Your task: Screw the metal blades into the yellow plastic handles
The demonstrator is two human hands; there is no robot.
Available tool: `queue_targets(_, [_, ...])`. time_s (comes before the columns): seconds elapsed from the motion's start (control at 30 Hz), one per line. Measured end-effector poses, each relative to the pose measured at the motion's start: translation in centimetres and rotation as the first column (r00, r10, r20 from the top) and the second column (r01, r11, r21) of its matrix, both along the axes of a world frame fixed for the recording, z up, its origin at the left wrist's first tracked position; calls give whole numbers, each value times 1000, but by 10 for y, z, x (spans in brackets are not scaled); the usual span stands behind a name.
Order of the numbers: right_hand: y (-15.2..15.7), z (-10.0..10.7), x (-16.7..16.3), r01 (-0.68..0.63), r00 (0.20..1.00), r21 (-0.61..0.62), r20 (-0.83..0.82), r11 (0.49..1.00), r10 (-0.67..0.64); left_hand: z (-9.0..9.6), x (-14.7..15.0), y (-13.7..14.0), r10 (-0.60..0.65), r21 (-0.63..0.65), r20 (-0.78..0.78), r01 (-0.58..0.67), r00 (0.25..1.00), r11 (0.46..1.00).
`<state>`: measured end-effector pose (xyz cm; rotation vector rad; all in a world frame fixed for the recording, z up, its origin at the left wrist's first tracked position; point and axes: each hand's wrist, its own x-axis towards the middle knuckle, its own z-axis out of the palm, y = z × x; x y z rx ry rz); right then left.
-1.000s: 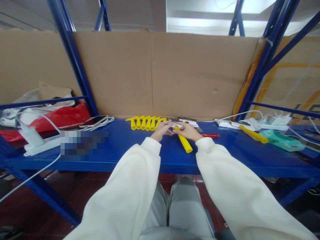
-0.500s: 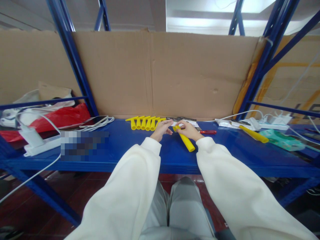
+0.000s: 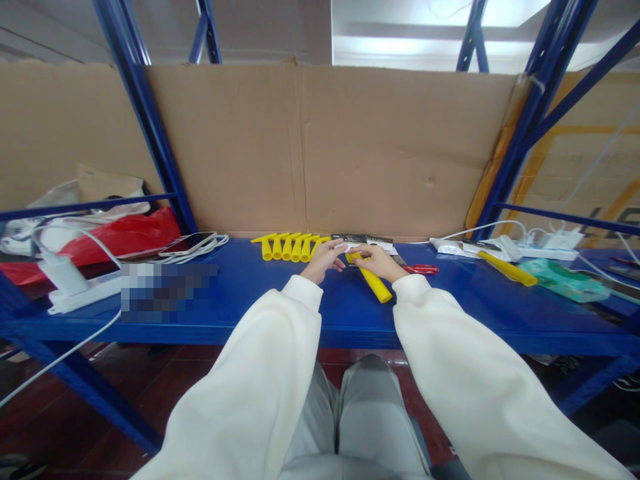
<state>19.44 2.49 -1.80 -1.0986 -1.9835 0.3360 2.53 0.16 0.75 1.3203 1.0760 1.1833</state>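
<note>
Over the middle of a blue shelf top, my left hand [image 3: 325, 260] has its fingers curled, their tips close to those of my right hand. Whatever lies in its fingertips is too small to make out. My right hand [image 3: 377, 260] is bent over the narrow end of a yellow tapered tube [image 3: 376, 287], fingers closed at that end. The tube's wide end points toward me. A red-handled tool [image 3: 421, 269] shows beyond my right wrist, its front part hidden. Left of my hands, several similar yellow tubes [image 3: 287, 248] are lined up side by side.
Black-and-white packets [image 3: 380, 243] lie behind my hands. Another yellow tube [image 3: 507, 269] rests beside a green bag [image 3: 565, 280] on the right. A white power strip [image 3: 85, 293] and red bag [image 3: 123, 237] are at left. Cardboard [image 3: 350, 153] stands along the back.
The red handles have shifted slightly right and toward me, and now look spread apart. My right hand and the tube's wide end have moved a little right; my left hand is nearly still.
</note>
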Motion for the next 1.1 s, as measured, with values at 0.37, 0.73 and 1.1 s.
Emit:
queue_targets(0.37, [2,-1,1,35,999,9,-3,999,-35,0,-1,-1,-41,55,-50,43,998,998])
queue_targets(0.73, [-17,32,-7,319,867,128,360,939,-344,0,1,-1,-84,120,51,77,995,990])
queue_targets(1.1, [-34,114,89,639,575,224,497,736,-650,2,0,-1,-62,99,105,51,993,994])
